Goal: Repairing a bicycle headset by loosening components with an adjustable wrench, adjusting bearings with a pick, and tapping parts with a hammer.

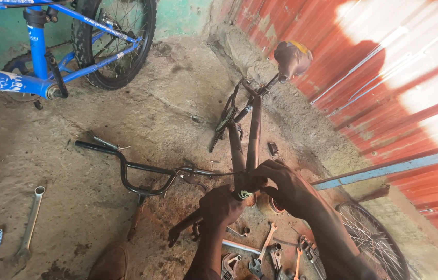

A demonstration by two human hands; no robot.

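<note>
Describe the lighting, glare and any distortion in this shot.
Head view: sun glare washes out the red corrugated wall upper right; both hands on the dark bike frame sit in dim shade; wide-angle lens bends the edges; focus is fairly sharp.

One head view, looking steeply down and forward from close above the hands [260, 194]; floor [74, 145] fills the frame, red wall [384, 93] running off right.

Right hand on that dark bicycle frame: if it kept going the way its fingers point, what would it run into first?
The right hand points left across the dark metal bicycle frame, which it already touches. Beyond that, probably the left hand gripping the frame's lower end, though depth is unclear.
</note>
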